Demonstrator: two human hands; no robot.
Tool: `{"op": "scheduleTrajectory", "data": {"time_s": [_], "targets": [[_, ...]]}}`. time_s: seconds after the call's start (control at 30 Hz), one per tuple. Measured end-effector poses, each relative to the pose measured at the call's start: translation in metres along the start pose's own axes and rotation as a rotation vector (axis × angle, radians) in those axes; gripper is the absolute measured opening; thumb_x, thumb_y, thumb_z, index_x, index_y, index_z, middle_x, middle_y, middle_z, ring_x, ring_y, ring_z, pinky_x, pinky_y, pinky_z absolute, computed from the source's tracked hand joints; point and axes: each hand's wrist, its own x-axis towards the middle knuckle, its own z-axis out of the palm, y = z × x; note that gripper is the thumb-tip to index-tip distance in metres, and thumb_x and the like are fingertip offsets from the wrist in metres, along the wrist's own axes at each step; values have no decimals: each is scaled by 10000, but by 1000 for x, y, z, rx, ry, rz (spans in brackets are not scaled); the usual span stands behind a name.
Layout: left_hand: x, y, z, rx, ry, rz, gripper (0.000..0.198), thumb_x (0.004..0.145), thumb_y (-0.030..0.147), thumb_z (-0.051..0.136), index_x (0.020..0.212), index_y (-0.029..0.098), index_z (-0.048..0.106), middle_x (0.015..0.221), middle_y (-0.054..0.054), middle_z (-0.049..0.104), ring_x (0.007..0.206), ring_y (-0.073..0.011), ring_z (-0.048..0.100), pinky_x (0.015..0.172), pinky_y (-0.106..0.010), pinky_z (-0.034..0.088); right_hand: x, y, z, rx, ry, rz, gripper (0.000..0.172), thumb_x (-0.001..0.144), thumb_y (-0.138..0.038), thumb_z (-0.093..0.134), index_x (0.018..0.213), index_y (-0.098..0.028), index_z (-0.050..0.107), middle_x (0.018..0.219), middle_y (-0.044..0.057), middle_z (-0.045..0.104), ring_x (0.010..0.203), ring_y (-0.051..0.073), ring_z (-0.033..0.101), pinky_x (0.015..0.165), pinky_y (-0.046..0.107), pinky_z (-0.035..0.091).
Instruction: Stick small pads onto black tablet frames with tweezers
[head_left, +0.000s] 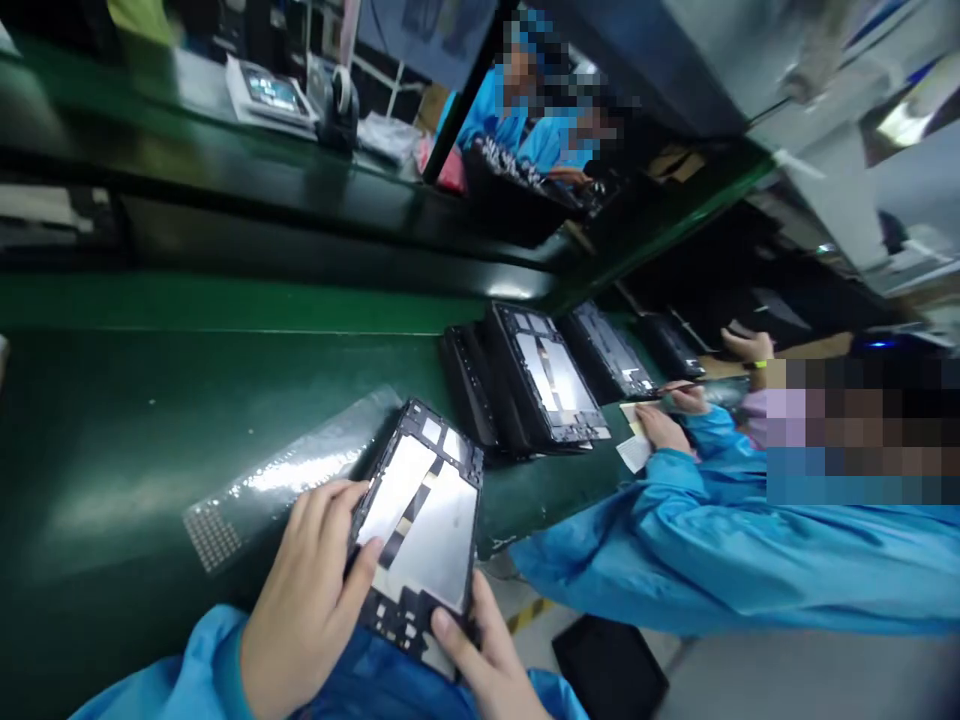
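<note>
Between my two hands is an opened tablet housing (442, 530), tilted, with silver panels, a dark ribbon strip down its middle and a black frame. My left hand (311, 590) grips its left edge, thumb on the front face. At the lower right corner my right hand (487, 650) is closed on it, thumb on top and fingers along the side. Behind the housing a clear plastic sheet (300, 460) lies flat on the green bench (97, 420), with small round dots at its near end.
Stacked tablet housings (551, 380) stand right of centre, with another group (611, 350) beyond. A co-worker in a blue sleeve (697, 560) sits close on my right, hands over small papers (636, 440). A raised shelf (180, 150) runs along the back. A black tray-like object (611, 665) is on the floor.
</note>
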Motion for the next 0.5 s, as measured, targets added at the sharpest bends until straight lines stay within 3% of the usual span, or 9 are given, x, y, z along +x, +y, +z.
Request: {"op": "scheduleTrajectory", "data": {"time_s": [0.07, 0.13, 0.2, 0.23, 0.3, 0.37, 0.43, 0.5], "targets": [[16, -12, -19, 5, 14, 35, 377, 1086, 481, 621, 1422, 323, 691, 1347, -73, 742, 1231, -250, 706, 1070, -426, 618, 24, -22, 14, 162, 36, 17, 424, 724, -585, 908, 1132, -653, 811, 1249, -73, 874, 1290, 411, 817, 953, 590, 733], [31, -35, -39, 7, 88, 33, 409, 1092, 475, 621, 1461, 302, 659, 1385, -84, 718, 1209, -228, 711, 1040, -399, 620, 61, -56, 33, 207, 21, -26, 421, 749, -628, 905, 1130, -480, 801, 1144, 2, 869, 1095, 372, 863, 826, 534, 755], [46, -66, -59, 7, 237, 21, 478, 1084, 511, 632, 1487, 254, 614, 1450, -118, 664, 1223, -225, 699, 1005, -383, 627, 109, -95, 62, 190, -12, -71, 550, 697, -653, 949, 1049, -305, 711, 954, 25, 800, 796, 254, 801, 605, 374, 690], [52, -82, -68, 11, 334, 16, 506, 1073, 535, 645, 1474, 228, 604, 1475, -132, 634, 1239, -229, 686, 1002, -383, 628, 137, -114, 80, 182, -35, -88, 587, 695, -658, 954, 1045, -280, 671, 918, 2, 759, 715, 193, 741, 523, 292, 614], [60, -109, -81, 22, 515, 7, 514, 1074, 554, 642, 1429, 184, 604, 1420, -128, 636, 1152, -212, 681, 959, -384, 638, 193, -149, 125, 133, -92, -98, 491, 853, -618, 877, 1044, -239, 631, 860, -22, 691, 632, 128, 638, 463, 220, 498], [64, -125, -87, 27, 600, 12, 493, 1065, 543, 673, 1387, 172, 635, 1348, -111, 671, 1105, -197, 685, 951, -384, 651, 244, -178, 173, 41, -133, -115, 373, 1053, -540, 725, 1176, -192, 672, 960, 8, 716, 702, 121, 658, 579, 243, 573], [64, -128, -84, 17, 620, 27, 470, 1057, 530, 697, 1353, 167, 662, 1305, -101, 695, 1088, -190, 696, 941, -376, 662, 282, -202, 215, -79, -162, -144, 377, 1102, -477, 700, 1317, -167, 695, 1174, 69, 754, 928, 172, 747, 798, 341, 674], [61, -123, -76, -9, 613, 41, 455, 1055, 520, 707, 1335, 163, 674, 1294, -99, 704, 1082, -186, 704, 924, -363, 666, 307, -219, 247, -214, -166, -209, 409, 1092, -444, 729, 1398, -176, 691, 1356, 108, 737, 1138, 234, 760, 971, 443, 686]]}}
